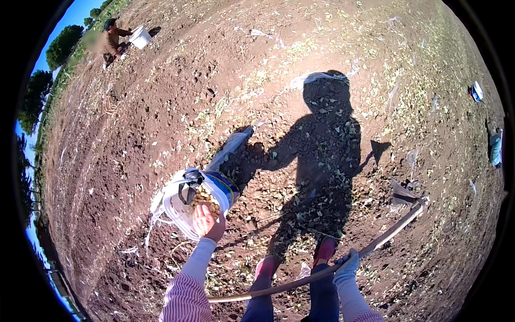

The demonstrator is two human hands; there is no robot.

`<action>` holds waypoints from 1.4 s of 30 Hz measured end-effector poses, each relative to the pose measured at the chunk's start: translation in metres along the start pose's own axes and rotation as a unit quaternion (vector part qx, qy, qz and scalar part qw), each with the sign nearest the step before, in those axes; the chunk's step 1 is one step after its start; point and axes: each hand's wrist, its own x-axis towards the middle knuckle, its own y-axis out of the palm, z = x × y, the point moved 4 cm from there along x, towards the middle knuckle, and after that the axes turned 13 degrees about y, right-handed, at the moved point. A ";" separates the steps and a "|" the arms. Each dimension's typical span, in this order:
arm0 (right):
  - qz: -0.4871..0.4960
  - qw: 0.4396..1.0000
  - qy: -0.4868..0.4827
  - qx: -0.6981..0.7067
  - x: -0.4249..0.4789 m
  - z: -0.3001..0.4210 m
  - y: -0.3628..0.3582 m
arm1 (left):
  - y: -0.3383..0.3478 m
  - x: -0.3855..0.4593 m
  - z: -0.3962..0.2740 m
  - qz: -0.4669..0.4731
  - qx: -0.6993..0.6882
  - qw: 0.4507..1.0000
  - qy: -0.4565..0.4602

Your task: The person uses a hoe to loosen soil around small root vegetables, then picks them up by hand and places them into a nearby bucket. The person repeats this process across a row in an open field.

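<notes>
A woven plastic sack (171, 201) stands on the soil at the left, its white mouth gaping and a black strap lying across it. Peanut-like pods (207, 196) lie inside. My bare left hand (208, 225) reaches into the mouth and touches the pods; its fingertips are partly hidden, so a grip cannot be told. My gloved right hand (349, 261) is closed around the long wooden handle (382, 238) of a hoe, whose metal head (421, 200) rests on the ground at the right.
Dry soil (132, 169) with leaf litter surrounds my feet. Plastic film (233, 145) lies beyond the sack. A person (112, 40) crouches far off at the upper left by a white bucket (140, 37). At the far right lie a white-and-blue item (476, 91) and a light-blue bundle (495, 148).
</notes>
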 end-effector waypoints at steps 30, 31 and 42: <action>-0.039 0.963 0.121 0.237 -0.122 0.092 -0.185 | -0.116 -0.003 -0.009 0.311 0.010 0.939 -0.148; -0.035 0.962 0.127 0.240 -0.121 0.098 -0.188 | -0.122 -0.005 -0.018 0.314 0.006 0.937 -0.152; 0.036 0.944 0.150 0.293 -0.171 0.260 -0.147 | -0.047 0.022 -0.127 0.308 -0.186 0.925 -0.124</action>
